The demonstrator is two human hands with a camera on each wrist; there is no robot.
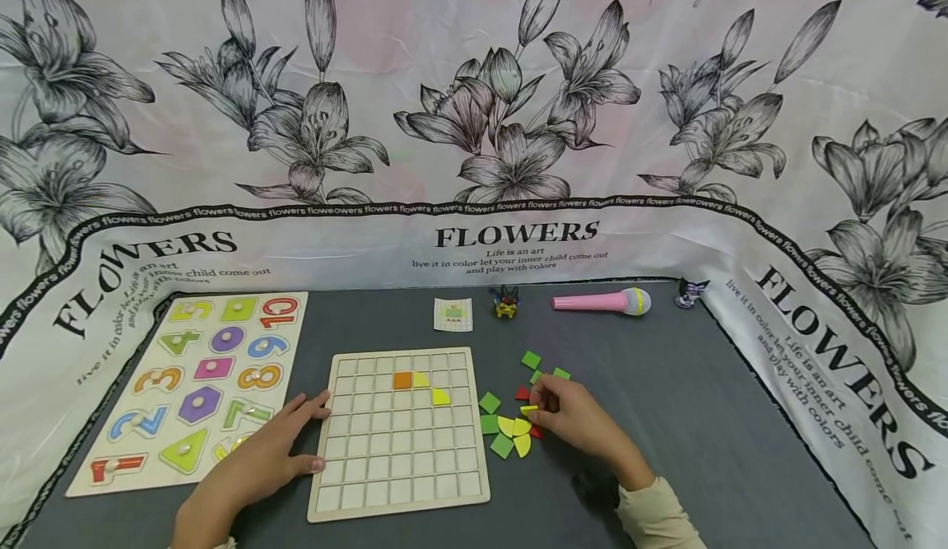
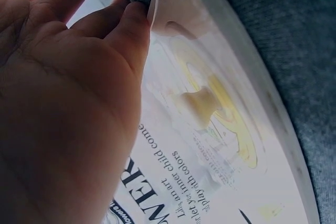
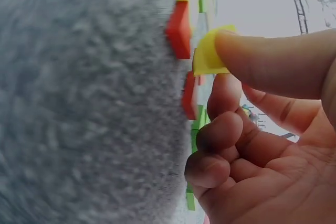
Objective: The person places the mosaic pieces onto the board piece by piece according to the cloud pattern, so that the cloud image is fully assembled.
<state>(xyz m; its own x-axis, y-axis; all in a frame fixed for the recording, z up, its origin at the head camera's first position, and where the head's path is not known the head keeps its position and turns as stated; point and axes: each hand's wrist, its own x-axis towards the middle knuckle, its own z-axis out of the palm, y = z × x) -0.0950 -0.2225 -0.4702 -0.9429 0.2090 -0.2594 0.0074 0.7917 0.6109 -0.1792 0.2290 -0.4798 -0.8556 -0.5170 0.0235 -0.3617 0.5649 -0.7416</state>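
Pinching a yellow quarter-round [image 3: 206, 56] between thumb and forefinger, your right hand [image 1: 570, 417] sits over the loose pieces just off the right edge of the grid board [image 1: 396, 442]; its other fingers are curled in. Your left hand [image 1: 270, 450] has its fingers extended and grasps nothing; fingertips and thumb touch the board's left edge, presumably to steady it.

Placed so far, by count: three pieces. An orange square [image 1: 402, 380] and a yellow piece [image 1: 420, 379] lie side by side in the second row from the far edge. A second yellow piece [image 1: 441, 397] is one row nearer you and one column to the right, towards the far right corner.

Off the board: green squares [image 1: 489, 403], yellow pieces [image 1: 522, 445] and red pieces [image 1: 522, 393], scattered along its right edge; some are hidden by your hand, so no firm count. A pattern card [image 1: 453, 314] lies near the surface's [image 1: 704, 417] far edge, behind the board; its coloured figure is too small to read cell by cell.

Judgement: early stage. The piece you hold is not yet on the board, and most of the visible supply remains outside it. Whether the three placed match the card, cannot tell.
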